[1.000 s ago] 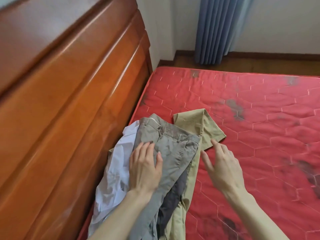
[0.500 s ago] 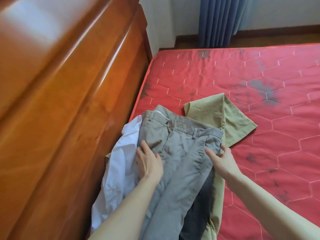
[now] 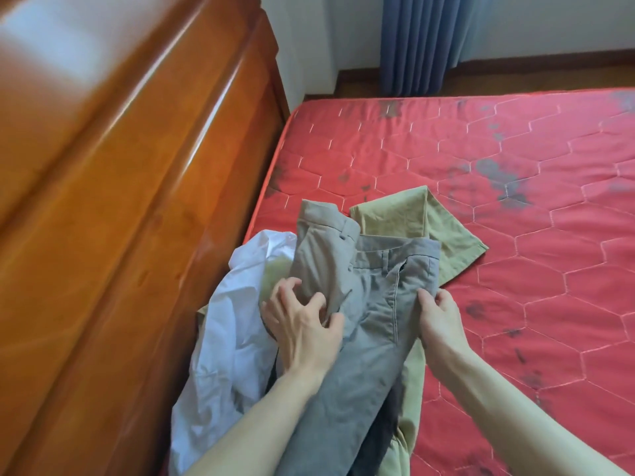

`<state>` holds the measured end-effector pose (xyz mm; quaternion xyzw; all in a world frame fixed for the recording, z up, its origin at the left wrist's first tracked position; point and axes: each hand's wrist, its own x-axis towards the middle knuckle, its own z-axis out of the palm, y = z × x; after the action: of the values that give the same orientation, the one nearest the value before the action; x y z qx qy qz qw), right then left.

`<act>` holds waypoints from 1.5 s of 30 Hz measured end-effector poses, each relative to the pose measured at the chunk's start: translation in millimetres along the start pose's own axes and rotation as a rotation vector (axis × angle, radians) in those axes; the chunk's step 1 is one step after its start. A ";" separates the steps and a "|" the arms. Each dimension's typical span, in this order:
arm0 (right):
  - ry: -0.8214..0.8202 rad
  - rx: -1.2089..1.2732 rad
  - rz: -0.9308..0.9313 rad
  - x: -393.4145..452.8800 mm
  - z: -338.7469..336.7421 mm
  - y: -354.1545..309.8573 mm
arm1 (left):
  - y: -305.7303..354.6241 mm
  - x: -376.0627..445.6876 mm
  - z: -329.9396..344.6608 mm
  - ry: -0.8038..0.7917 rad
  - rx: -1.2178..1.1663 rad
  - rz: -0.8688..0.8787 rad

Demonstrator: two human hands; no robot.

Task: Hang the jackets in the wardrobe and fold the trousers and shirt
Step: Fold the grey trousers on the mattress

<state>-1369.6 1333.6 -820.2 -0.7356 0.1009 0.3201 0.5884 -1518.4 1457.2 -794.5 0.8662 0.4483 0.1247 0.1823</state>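
Observation:
Grey trousers (image 3: 374,324) lie on top of a clothes pile at the near left of the red mattress (image 3: 515,207). Their waistband is folded, the left half turned over toward the headboard. My left hand (image 3: 302,324) grips the fabric at the left hip with curled fingers. At the right hip, my right hand (image 3: 438,317) pinches the trousers' edge. Olive-khaki trousers (image 3: 422,221) lie underneath and stick out toward the far right. A crumpled white shirt (image 3: 233,331) lies to the left, by the headboard. A dark garment (image 3: 385,438) shows under the grey legs.
A tall polished wooden headboard (image 3: 120,218) fills the left side, close against the pile. Blue curtains (image 3: 419,42) hang at the far wall above a wooden floor. The mattress stretches away to the right and far side.
Both hands went from resting flat to gripping the grey trousers. The left half of the waistband has been folded over, and the view has tilted down and closer.

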 end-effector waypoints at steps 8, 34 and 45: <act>0.048 0.413 0.107 -28.3 -62.9 -35.7 | 83.6 -31.1 -7.3 -0.337 -0.575 -0.169; 0.314 0.489 0.333 -71.1 -530.0 75.8 | 402.2 -291.4 166.0 -1.008 -0.819 -0.664; 0.063 0.338 -0.054 -84.0 -603.4 -57.4 | 510.5 -233.6 68.8 -0.869 -0.975 -0.730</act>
<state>-1192.0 769.7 -662.7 -0.6384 0.1519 0.2594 0.7086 -1251.5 979.9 -650.6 0.4545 0.4891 -0.1125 0.7359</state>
